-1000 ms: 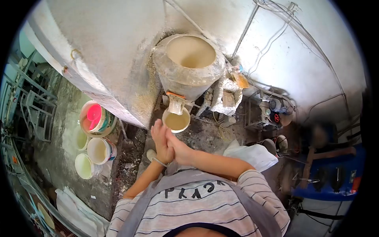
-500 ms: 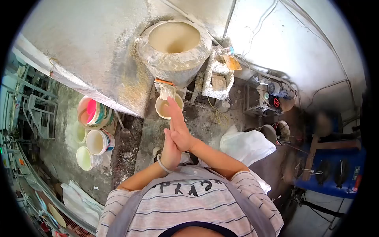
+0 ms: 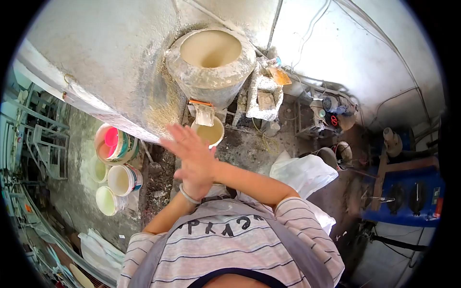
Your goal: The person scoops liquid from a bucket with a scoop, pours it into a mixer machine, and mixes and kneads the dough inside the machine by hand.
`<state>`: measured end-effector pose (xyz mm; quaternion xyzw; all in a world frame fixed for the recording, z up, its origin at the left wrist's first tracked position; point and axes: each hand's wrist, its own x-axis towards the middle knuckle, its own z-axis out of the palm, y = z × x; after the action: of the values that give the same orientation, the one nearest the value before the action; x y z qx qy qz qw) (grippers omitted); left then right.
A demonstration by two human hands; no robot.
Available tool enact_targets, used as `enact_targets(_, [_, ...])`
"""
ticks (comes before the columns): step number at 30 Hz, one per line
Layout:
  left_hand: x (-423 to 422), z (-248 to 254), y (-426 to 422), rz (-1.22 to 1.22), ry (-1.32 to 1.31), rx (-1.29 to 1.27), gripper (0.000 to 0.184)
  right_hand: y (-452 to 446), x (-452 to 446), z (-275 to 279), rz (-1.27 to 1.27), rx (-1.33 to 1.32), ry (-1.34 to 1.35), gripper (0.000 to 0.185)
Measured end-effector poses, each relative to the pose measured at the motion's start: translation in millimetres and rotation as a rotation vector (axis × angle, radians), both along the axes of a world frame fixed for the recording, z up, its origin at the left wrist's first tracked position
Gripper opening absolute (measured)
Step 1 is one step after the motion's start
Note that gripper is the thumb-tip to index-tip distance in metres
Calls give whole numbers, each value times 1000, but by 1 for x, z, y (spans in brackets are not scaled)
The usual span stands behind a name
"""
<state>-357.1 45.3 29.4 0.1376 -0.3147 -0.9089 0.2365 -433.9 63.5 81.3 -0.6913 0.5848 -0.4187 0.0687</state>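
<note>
In the middle of the head view my right hand (image 3: 194,156) crosses over my left hand, with its fingers spread and pointing up and left. My left hand (image 3: 193,188) lies beneath it, palm area mostly covered; the thumb side and what looks like a fingertip show, stretched out. A pale band circles the left wrist. The two hands touch each other and neither holds anything visible. Just past the fingers stands a cream bucket (image 3: 218,132) under the spout (image 3: 205,116) of a large rounded vat (image 3: 211,79) with a wide opening and pale crust.
A crusted white trough (image 3: 263,108) adjoins the vat. On the left several buckets (image 3: 125,180) stand together, one with a pink container (image 3: 111,137) inside. A white sack (image 3: 305,175) lies to the right, near a motor (image 3: 338,108) and blue equipment (image 3: 408,201).
My hands were pressed palm to palm, pointing up toward the bucket. Now they have shifted left, with the right hand sliding over the left and its fingers spread.
</note>
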Motion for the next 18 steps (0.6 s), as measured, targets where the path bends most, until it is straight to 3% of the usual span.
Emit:
enact_targets(2, [0,33,-5,5,7,91,70,1,-8,-23,-37,-17,-88,70])
enact_targets(10, [29,-32,-22,-264,5,240,63,-3,30,-27,256,66,51,63])
enact_targets(11, [31,-36,-19,-286,128,316,58,-6,25,-26,230,83,-20,56])
enact_targets(14, [31,-36,-13,-394,-47,346,59,-5,-3,-67,27,126,-26,45])
enact_targets(15, [33,-17,-14,-435,14,712,54,2,-15,-92,11,225,-173,42])
enact_targets(16, [34,-19,-17,-446,-83,589,52,11,-29,-116,-3,323,-319,40])
enact_targets(17, [39,-23,-22,-453,-179,465,50,26,-38,-129,-140,622,-464,37])
enact_targets(18, [44,-25,-28,-452,-273,341,48,46,-51,-176,-262,721,-375,37])
